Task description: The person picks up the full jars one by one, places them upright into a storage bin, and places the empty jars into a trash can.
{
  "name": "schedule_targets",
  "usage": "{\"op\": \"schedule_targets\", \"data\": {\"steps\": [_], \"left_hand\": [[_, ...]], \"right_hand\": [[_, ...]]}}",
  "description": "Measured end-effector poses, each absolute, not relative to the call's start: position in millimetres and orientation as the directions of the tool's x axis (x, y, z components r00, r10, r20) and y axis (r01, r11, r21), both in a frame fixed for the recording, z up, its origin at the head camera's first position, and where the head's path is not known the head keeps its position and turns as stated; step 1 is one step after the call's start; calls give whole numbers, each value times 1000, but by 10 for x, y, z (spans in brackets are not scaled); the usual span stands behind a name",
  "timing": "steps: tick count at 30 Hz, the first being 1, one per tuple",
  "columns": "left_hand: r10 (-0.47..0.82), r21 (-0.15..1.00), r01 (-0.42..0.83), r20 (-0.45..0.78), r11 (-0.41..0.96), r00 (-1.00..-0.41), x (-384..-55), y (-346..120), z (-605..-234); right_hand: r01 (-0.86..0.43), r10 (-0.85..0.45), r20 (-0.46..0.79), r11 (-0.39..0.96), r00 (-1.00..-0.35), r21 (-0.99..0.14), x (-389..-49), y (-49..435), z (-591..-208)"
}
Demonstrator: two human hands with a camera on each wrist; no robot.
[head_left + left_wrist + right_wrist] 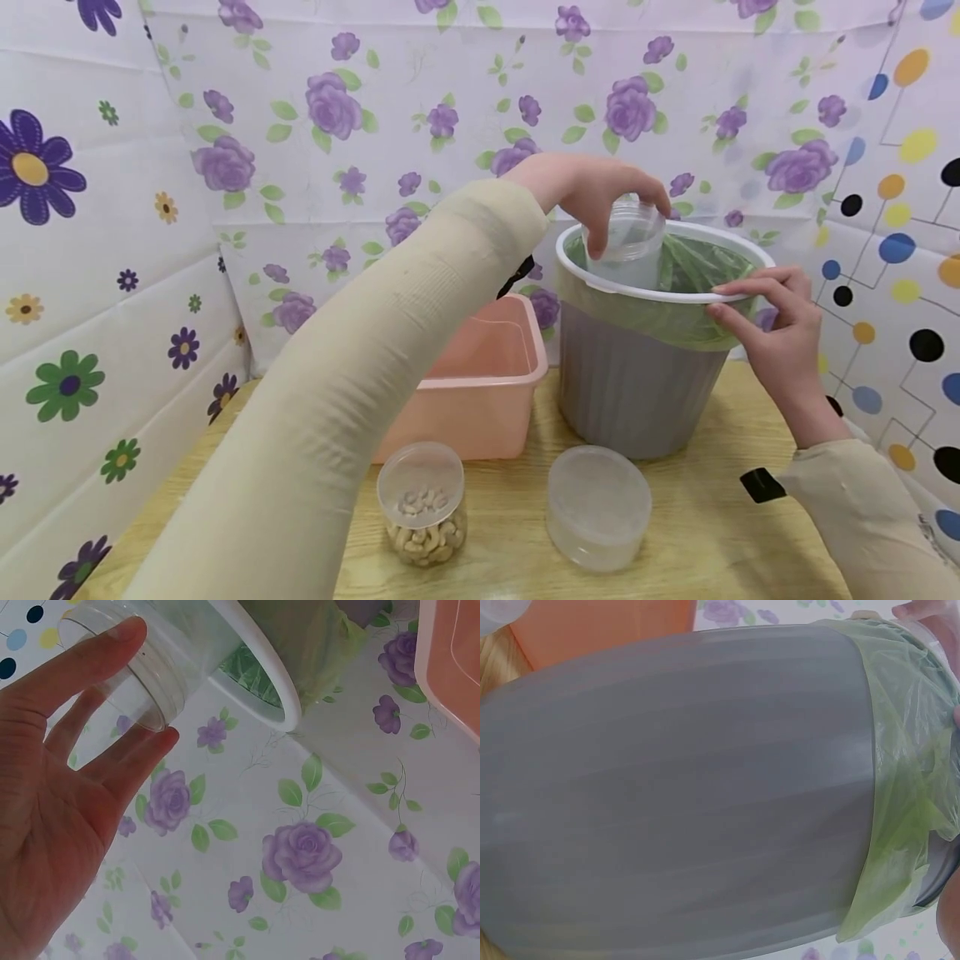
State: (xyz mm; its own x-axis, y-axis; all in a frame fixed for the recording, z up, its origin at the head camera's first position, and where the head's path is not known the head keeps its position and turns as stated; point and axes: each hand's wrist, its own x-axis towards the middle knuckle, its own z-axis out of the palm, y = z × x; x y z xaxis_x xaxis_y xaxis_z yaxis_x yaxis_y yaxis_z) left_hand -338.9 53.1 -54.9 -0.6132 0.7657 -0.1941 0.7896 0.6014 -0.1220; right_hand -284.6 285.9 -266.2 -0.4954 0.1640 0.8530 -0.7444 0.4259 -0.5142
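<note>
With right hand (783, 329), pinching the white rim (660, 296) of a green-lined grey wastebasket (637, 383); farther off, with left hand (592, 187), gripping a clear plastic jar (632, 242) between thumb and fingers, steeply lengthwise into the basket's mouth, left of the right hand.

The head view is bright and evenly lit, with a soft shadow on the wooden table (506, 533) right of the trash bin (637, 383). Both wrist views look dimmer and greyer; the right one shows a faint sheen along the trash bin's side.
</note>
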Motion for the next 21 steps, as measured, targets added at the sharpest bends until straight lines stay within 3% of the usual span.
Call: {"op": "schedule_targets", "data": {"steps": [8, 15, 21], "left_hand": [[768, -118, 792, -195, 600, -610, -3378, 539, -561], [723, -127, 758, -236, 640, -650, -3356, 531, -582], [751, -91, 784, -240, 614, -615, -3367, 492, -612]], "right_hand": [[-733, 160, 844, 431, -513, -527, -2840, 2870, -2670], [-737, 158, 849, 435, -504, -518, -2839, 2881, -2667], [-722, 159, 837, 439, -524, -535, -2872, 2904, -2672]]}}
